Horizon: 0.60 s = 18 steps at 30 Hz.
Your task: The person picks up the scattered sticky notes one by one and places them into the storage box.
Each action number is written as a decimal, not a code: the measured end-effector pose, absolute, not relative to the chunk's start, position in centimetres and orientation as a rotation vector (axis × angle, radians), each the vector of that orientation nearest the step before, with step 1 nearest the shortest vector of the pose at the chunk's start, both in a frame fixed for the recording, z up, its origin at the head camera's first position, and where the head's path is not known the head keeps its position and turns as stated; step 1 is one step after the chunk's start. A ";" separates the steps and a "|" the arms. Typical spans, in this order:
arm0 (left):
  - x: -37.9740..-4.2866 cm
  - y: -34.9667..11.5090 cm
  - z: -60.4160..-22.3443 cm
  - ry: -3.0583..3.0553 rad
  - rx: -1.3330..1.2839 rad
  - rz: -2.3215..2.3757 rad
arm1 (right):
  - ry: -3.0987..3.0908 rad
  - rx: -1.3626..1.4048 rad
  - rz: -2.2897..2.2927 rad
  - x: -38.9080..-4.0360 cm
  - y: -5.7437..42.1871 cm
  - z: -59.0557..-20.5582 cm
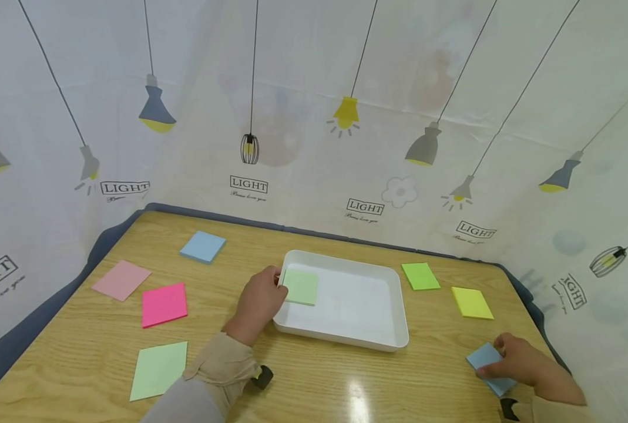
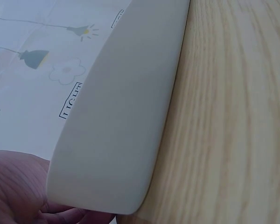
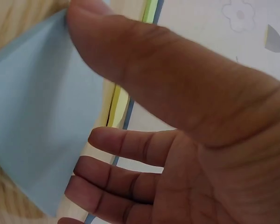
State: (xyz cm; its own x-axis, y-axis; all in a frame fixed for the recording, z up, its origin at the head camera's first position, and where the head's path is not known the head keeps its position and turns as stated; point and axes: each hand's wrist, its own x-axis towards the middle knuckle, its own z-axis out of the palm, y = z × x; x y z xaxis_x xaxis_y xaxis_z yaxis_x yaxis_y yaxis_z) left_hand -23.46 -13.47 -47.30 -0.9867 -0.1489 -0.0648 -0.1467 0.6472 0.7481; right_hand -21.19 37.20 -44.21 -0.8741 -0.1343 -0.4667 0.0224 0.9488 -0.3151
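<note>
My left hand [image 1: 261, 296] grips the left rim of a white tray [image 1: 345, 339], its thumb over the rim beside a light green sticky note [image 1: 301, 286] at the tray's left end. The left wrist view shows the tray's outer wall [image 2: 116, 107], with fingers partly hidden behind its near end. Far to the right, my right hand [image 1: 525, 361] pinches a blue sticky note pad [image 1: 485, 355] by its edge. Seen from the right wrist, the thumb lies over the top edge of the bent blue paper [image 3: 37, 107], and several fingertips sit along its side.
On the left lie a blue pad [image 1: 203, 246], a pale pink one [image 1: 121, 280], a bright pink one [image 1: 164, 305] and a light green one [image 1: 158, 370]. Right of the tray are a lime green pad [image 1: 420, 276] and a yellow pad [image 1: 472, 302]. A printed curtain [image 1: 303, 205] stands behind the wooden table [image 1: 314, 388].
</note>
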 end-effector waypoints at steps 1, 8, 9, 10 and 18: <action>-23.5 -13.5 -47.3 -2.848 0.256 -1.296 | 2.601 -0.081 -0.419 -21.2 37.2 -44.2; -23.5 -13.4 -47.3 -2.848 0.246 -1.293 | 2.611 -0.066 -0.412 -20.9 37.1 -44.3; -23.5 -13.4 -47.3 -2.849 0.246 -1.290 | 2.614 -0.060 -0.415 -20.9 37.1 -44.4; -23.5 -13.4 -47.3 -2.850 0.245 -1.286 | 2.616 -0.049 -0.418 -20.9 37.1 -44.4; -23.5 -13.4 -47.4 -2.848 0.237 -1.263 | 2.625 -0.023 -0.476 -20.8 37.6 -45.1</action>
State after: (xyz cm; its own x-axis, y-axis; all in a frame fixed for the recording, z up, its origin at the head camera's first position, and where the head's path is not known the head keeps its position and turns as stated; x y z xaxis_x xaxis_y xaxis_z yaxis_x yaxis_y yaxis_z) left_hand -23.54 -13.43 -47.40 -0.9884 -0.1449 -0.0458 -0.1312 0.6616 0.7383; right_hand -20.83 37.55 -45.11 -0.8896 -0.0977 -0.4462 0.0653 0.9396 -0.3359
